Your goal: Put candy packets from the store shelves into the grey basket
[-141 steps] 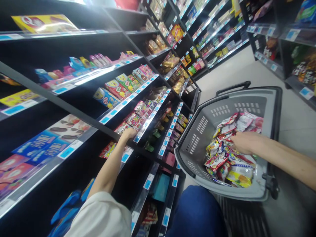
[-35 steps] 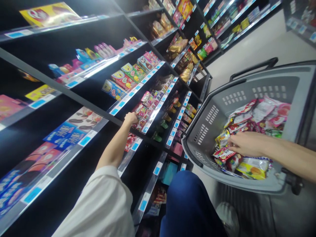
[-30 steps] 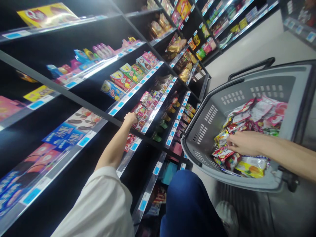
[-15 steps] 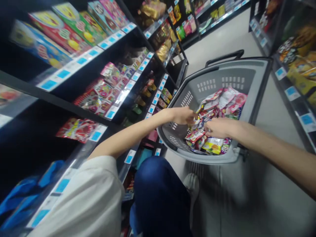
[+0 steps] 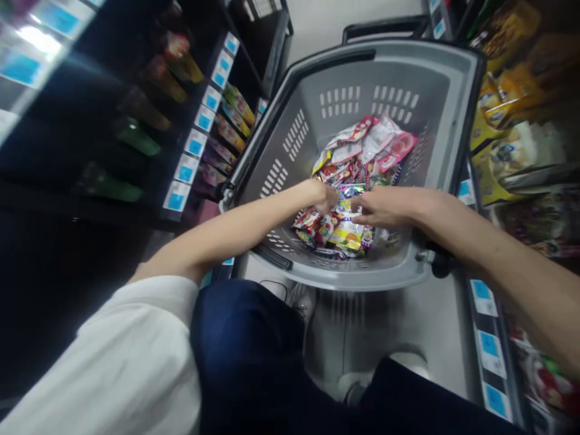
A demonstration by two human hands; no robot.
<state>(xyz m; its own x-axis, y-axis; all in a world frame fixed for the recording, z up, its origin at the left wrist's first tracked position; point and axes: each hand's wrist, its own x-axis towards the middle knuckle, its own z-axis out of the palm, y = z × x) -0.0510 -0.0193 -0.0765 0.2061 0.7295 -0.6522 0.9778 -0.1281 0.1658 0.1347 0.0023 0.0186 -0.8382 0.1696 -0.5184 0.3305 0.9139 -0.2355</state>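
Observation:
A grey shopping basket (image 5: 254, 175) stands on the floor in front of me, holding several shiny candy packets. My left hand (image 5: 324, 198) is inside it, fingers curled down over the packets; what they grip is hidden. Opposite it, my right hand (image 5: 378, 205) reaches in from the right with thumb and fingers apart, over the edge of a yellow and white candy packet (image 5: 348, 232). Red candy packets (image 5: 327, 228) lie just below my left hand. Pink and white packets (image 5: 380, 140) are heaped toward the basket's far side.
Dark shelves with blue and white price labels (image 5: 196, 146) run along the left, holding small colourful packs (image 5: 233, 127). Yellow snack bags (image 5: 507, 99) fill the shelf on the right. The basket's black handle (image 5: 385, 29) lies at its far rim. My knee (image 5: 244, 326) is close below the basket.
My view has shifted down and closer over the basket. The right hand's fingers have spread apart somewhat, and more of the yellow and white packet shows between the hands.

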